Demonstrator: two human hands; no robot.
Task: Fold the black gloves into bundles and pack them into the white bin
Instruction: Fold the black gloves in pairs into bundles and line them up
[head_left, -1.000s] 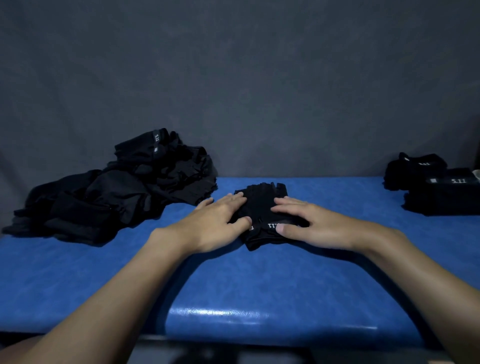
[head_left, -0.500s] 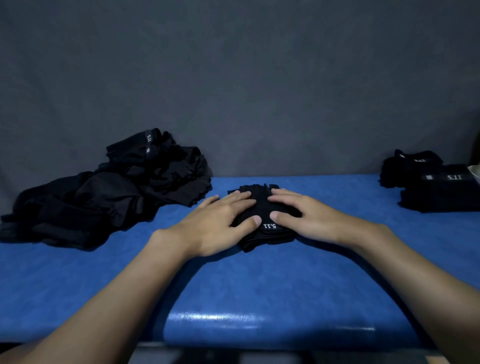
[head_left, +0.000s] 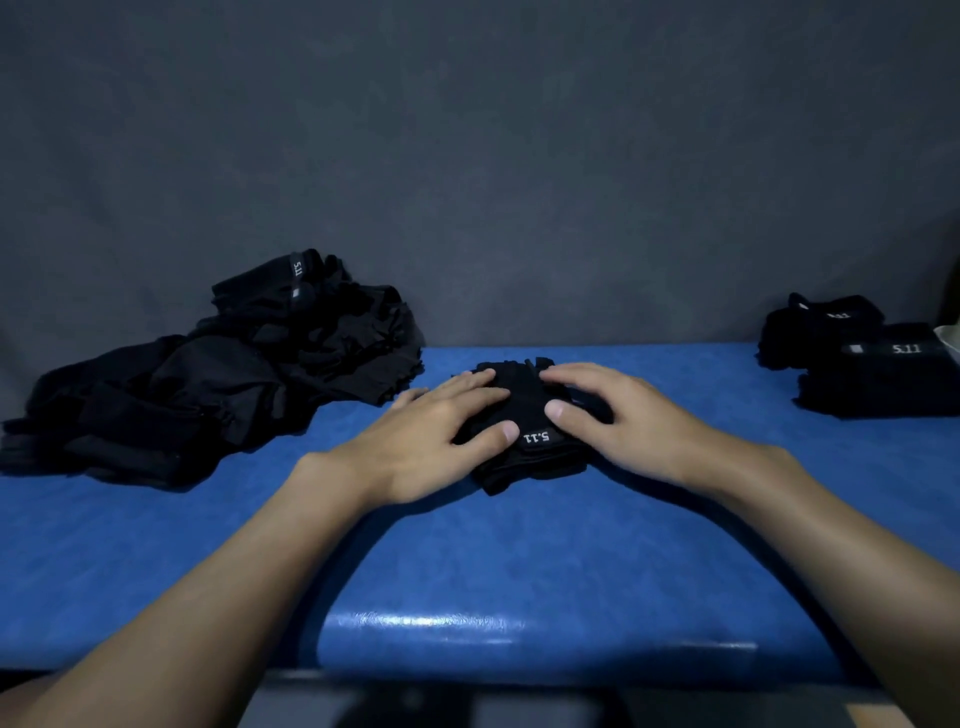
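Observation:
A black glove bundle with a white "5.11" label lies at the middle of the blue table. My left hand rests flat on its left side, fingers spread and thumb near the label. My right hand presses on its right side, fingers over the top. A loose pile of black gloves sits at the back left. Folded black bundles are stacked at the far right. A pale sliver of the white bin shows at the right edge.
A dark grey backdrop rises straight behind the table. The table's glossy front edge runs just below my forearms. Bare blue surface lies between the central bundle and the right stack.
Both hands have drawn closer together on the bundle, with the right fingers sliding left over its top. The glove looks more compact than a second ago.

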